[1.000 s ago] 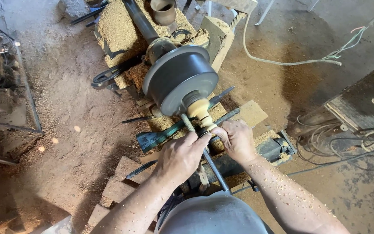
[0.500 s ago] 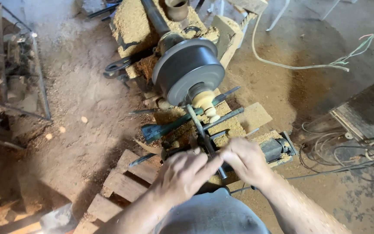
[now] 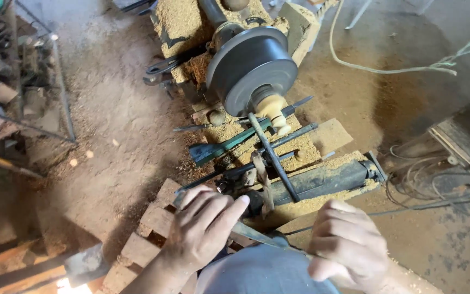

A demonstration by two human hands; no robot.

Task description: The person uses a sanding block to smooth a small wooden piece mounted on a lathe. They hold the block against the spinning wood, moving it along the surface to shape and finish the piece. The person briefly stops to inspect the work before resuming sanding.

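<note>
My left hand [image 3: 202, 228] lies over the blade end of a long flat metal chisel [image 3: 259, 235], fingers curled on it. My right hand [image 3: 346, 245] is closed in a fist on the chisel's other end. Both hands are low in the view, just above my grey-clad knee [image 3: 262, 272], well back from the lathe. A small pale wooden workpiece [image 3: 273, 109] sticks out of the dark round lathe disc [image 3: 254, 68]. A thin metal rest bar [image 3: 274, 158] runs from the workpiece towards my hands.
A green-handled chisel [image 3: 218, 149] and several dark metal tools lie in sawdust on the lathe bed [image 3: 322, 179]. Wooden slats [image 3: 156, 220] sit under my left hand. Loose cables [image 3: 436, 179] lie at right, a pale cord [image 3: 387, 68] at top, and metal clutter [image 3: 12, 71] at left.
Both hands drew the chisel back from the workpiece towards my body. The view tilted, so the lathe now sits higher in the frame.
</note>
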